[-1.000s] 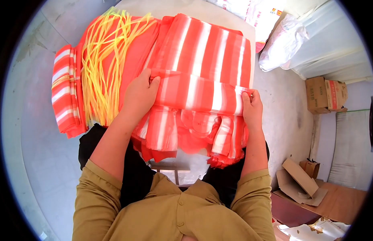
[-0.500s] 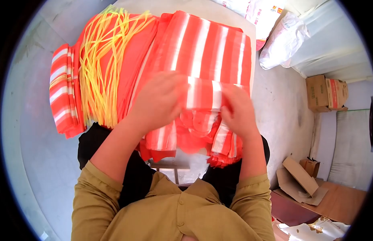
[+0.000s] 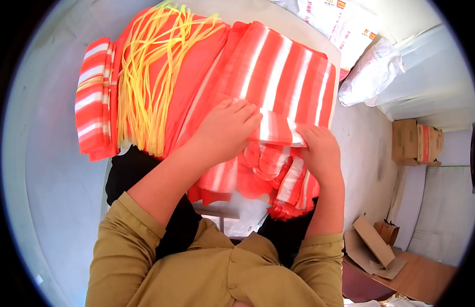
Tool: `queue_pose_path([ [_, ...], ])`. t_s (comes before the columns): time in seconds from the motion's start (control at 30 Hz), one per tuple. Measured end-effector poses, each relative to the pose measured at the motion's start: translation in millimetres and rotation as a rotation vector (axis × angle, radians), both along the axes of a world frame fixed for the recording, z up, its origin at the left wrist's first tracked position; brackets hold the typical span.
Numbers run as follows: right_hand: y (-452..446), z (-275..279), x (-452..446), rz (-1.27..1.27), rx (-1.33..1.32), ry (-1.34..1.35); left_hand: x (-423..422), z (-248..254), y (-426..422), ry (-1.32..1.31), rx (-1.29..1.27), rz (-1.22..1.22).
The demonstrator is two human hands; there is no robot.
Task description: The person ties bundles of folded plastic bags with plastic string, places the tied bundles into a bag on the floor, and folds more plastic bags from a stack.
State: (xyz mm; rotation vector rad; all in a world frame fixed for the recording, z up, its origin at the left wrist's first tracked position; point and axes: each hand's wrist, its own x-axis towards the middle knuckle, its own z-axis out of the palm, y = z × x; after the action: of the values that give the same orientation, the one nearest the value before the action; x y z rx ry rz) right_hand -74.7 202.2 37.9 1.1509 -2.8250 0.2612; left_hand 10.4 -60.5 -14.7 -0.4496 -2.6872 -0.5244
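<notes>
Red-and-white striped plastic bags point(image 3: 286, 71) lie in a flat stack, with a folded band point(image 3: 275, 128) across the near part. My left hand point(image 3: 228, 128) rests on the band's left part, palm down, its fingers close together. At the band's right end my right hand point(image 3: 319, 148) has its fingers curled on the edge, thumb hidden. Loose handle ends of the bags point(image 3: 293, 179) hang toward my lap. Yellow strips point(image 3: 148, 82) lie over red plastic left of the stack. A tied striped bundle point(image 3: 95, 100) is at the far left.
White printed sacks point(image 3: 373, 71) stand beyond the table's right corner. A cardboard box point(image 3: 416, 142) is by the right wall. Flattened cardboard point(image 3: 373, 248) lies on a brown surface point(image 3: 427, 276) at the lower right. My black-clad legs are under the bags' near edge.
Both hands have moved inward from the band's two ends, then slightly apart again, and now press on it. The whole view has shifted and tilted a little.
</notes>
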Motion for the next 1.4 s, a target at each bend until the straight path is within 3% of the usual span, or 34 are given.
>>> queue_pose_path([
  [0.03,2,6,-1,-0.044,0.042,-0.024,0,1,-1,0.014,0.006,-0.003],
  [0.13,-8,29,-3,-0.015,-0.003,0.248,-1,9,-4,-0.172,-0.005,0.012],
  [0.23,-22,45,5,-0.113,-0.197,0.505,1,44,0,-0.506,0.201,0.143],
  [0.3,-32,46,9,-0.141,-0.49,0.678,4,45,-4,-0.648,0.591,0.129],
  [0.33,-30,40,13,-0.16,-0.535,0.634,6,46,-4,-0.717,0.786,0.119],
  [0.43,-54,5,32,-0.316,-1.302,-0.21,9,16,7,-0.927,1.626,0.005],
  [0.53,-59,-27,47,-0.384,-1.17,-0.658,17,4,21,-1.02,1.758,0.064],
  [0.57,-60,-38,51,-0.406,-1.177,-0.756,22,5,24,-1.039,1.703,0.077],
  [0.67,-50,-58,51,-0.388,-0.949,-0.67,29,6,27,-1.058,1.564,0.099],
  [0.77,-54,-45,54,-0.425,-0.895,-0.678,30,-9,29,-1.011,1.452,0.092],
  [0.87,-60,-45,52,-0.399,-0.917,-0.653,33,-4,25,-0.919,1.305,0.103],
  [1.0,-84,-20,42,-0.464,-1.015,-0.85,41,10,26,-0.859,1.145,0.053],
  [1.1,-96,-25,18,-0.362,-0.983,-0.813,44,24,21,-0.929,1.128,0.025],
  [1.27,-116,-28,-14,-0.26,-1.037,-0.864,40,-26,32,-0.738,1.078,-0.088],
  [1.4,-130,-24,-35,-0.336,-1.065,-0.877,41,7,22,-0.934,1.07,-0.065],
])
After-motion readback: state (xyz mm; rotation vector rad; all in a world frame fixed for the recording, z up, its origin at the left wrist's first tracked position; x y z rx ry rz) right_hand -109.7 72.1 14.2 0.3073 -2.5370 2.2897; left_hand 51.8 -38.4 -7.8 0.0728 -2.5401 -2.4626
